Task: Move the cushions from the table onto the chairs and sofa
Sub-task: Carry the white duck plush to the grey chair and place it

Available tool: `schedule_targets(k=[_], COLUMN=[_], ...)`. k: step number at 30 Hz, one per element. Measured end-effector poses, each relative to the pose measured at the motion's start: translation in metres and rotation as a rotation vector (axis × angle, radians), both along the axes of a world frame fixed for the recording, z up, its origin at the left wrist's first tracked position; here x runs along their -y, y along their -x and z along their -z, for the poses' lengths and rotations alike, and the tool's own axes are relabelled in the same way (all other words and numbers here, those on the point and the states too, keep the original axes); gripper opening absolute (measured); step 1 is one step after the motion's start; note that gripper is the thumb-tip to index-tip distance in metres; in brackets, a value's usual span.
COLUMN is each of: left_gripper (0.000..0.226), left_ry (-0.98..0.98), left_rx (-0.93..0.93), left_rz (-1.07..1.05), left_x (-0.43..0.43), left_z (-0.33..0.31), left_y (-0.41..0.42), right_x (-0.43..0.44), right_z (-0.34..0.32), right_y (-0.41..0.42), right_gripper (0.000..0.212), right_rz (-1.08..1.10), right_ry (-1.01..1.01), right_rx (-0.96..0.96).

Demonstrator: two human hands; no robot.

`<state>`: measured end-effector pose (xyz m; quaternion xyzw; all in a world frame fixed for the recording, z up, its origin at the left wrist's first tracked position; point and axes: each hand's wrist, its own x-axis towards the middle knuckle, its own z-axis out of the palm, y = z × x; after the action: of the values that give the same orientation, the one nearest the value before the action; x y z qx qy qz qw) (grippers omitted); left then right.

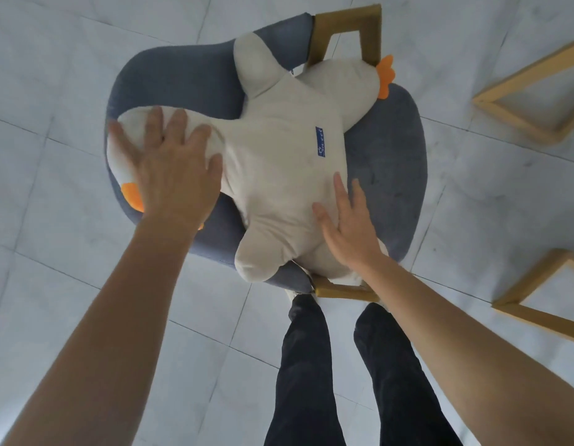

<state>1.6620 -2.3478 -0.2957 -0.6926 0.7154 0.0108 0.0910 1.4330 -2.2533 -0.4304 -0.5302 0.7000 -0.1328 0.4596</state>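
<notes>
A white goose-shaped plush cushion [279,175] with orange feet and a blue label lies across the grey-blue upholstered chair [392,175], which has light wooden legs. My left hand [169,169] lies flat with spread fingers on the cushion's left end, over the chair's backrest, near an orange part. My right hand [347,226] rests with straight fingers on the cushion's lower right side, near the seat's front edge. Neither hand grips the cushion.
Pale tiled floor [54,75] surrounds the chair. Wooden frames of other furniture [530,101] stand at the right edge, with another lower down [537,304]. My legs in dark trousers [311,365] stand right against the chair's near side.
</notes>
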Motion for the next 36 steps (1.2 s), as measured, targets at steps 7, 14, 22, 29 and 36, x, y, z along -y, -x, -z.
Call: schedule_targets(k=[7, 14, 22, 29, 36], left_gripper=[0.018, 0.027, 0.045, 0.078, 0.072], left_ry=[0.047, 0.093, -0.062, -0.241, -0.166], left_rx=[0.060, -0.033, -0.118, 0.104, 0.046], left_rz=[0.110, 0.038, 0.254, 0.351, 0.425], left_x=[-0.003, -0.007, 0.026, 0.039, 0.032], left_z=[0.021, 0.025, 0.029, 0.126, 0.129], left_y=[-0.014, -0.009, 0.074, 0.061, 0.060], right_x=[0.085, 0.105, 0.023, 0.008, -0.043], right_z=[-0.007, 0.026, 0.041, 0.066, 0.073], right_y=[-0.074, -0.062, -0.027, -0.007, 0.052], right_gripper=[0.078, 0.088, 0.089, 0.088, 0.103], right_rz=[-0.199, -0.261, 0.344, 0.042, -0.375], right_ry=[0.471, 0.266, -0.026, -0.129, -0.145], right_rx=[-0.214, -0.178, 0.028, 0.042, -0.124])
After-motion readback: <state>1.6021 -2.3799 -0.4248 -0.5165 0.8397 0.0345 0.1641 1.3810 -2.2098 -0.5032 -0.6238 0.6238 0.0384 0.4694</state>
